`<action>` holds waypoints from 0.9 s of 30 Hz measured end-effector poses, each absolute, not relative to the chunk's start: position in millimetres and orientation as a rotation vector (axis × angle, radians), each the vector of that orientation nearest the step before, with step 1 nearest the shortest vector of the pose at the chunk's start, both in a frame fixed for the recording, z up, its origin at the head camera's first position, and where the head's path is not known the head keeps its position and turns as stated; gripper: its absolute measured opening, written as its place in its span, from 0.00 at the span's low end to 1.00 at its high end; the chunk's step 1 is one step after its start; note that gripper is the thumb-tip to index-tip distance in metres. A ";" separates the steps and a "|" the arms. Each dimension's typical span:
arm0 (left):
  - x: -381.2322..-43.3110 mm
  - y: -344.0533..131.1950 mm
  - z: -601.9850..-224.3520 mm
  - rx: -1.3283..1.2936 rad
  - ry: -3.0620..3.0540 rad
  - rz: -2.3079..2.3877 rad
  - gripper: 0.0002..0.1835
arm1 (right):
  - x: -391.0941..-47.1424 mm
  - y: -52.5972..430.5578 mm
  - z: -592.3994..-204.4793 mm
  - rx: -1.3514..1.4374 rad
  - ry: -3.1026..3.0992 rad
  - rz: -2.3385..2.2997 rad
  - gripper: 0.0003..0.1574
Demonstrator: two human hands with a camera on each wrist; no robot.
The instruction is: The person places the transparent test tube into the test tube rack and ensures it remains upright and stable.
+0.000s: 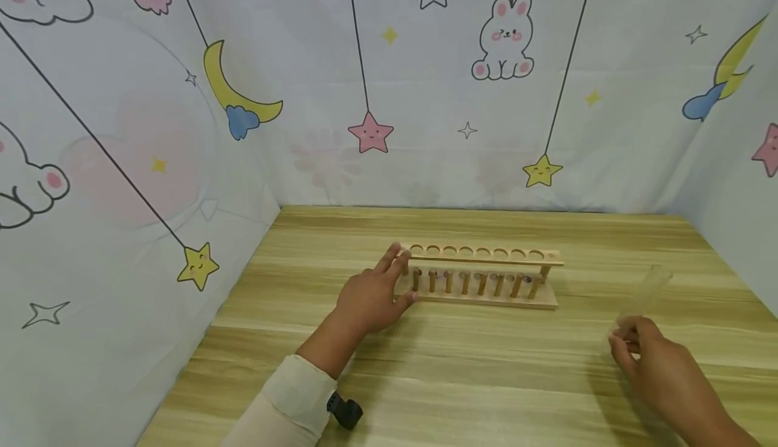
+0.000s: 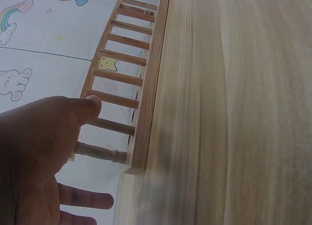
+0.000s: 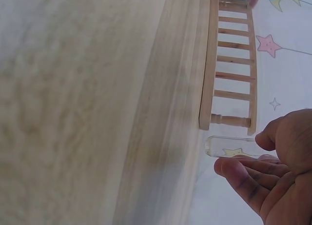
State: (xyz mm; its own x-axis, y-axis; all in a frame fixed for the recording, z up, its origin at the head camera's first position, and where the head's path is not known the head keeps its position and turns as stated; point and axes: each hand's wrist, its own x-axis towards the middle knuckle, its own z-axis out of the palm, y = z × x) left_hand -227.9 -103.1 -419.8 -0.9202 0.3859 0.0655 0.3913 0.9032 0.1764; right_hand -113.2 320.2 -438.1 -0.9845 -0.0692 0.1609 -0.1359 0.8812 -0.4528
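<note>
A wooden test tube rack (image 1: 480, 300) stands on the table, with a row of round holes along its top board and a row of upright pegs above its base. My left hand (image 1: 371, 298) is at the rack's left end, its index finger near the top board's corner and its thumb in front of the pegs. Its fingers look fairly straight in the left wrist view; whether the thumb touches the wood I cannot tell. To the right of the rack, my right hand (image 1: 668, 373) pinches a clear test tube (image 3: 219, 147) between thumb and fingers. The tube's rounded end points away from the hand.
The wood-grain table (image 1: 486, 379) extends in front of the rack and to both sides. White cloth (image 1: 425, 177) printed with stars, moons and rabbits hangs behind and at both sides. A black wrist strap (image 1: 345, 412) shows at the left sleeve (image 1: 292, 400).
</note>
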 end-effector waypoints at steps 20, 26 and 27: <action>-230.2 -103.9 -422.4 -0.632 -3.028 -0.288 0.43 | -120.4 322.4 -429.7 0.136 -2.925 0.715 0.23; -230.1 -104.0 -423.1 -0.628 -3.026 -0.288 0.44 | -123.0 322.9 -425.4 0.110 -2.946 0.716 0.26; -230.0 -104.1 -423.2 -0.630 -3.024 -0.291 0.44 | -123.4 323.0 -425.0 0.108 -2.948 0.718 0.27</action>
State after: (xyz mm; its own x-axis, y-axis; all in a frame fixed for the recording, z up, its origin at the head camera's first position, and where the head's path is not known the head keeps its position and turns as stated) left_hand -230.0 -104.1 -423.2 -0.9168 0.3920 0.0762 0.3993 0.9000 0.1746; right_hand -123.4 323.0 -425.0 -0.9919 -0.0439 0.1190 -0.0937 0.8860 -0.4541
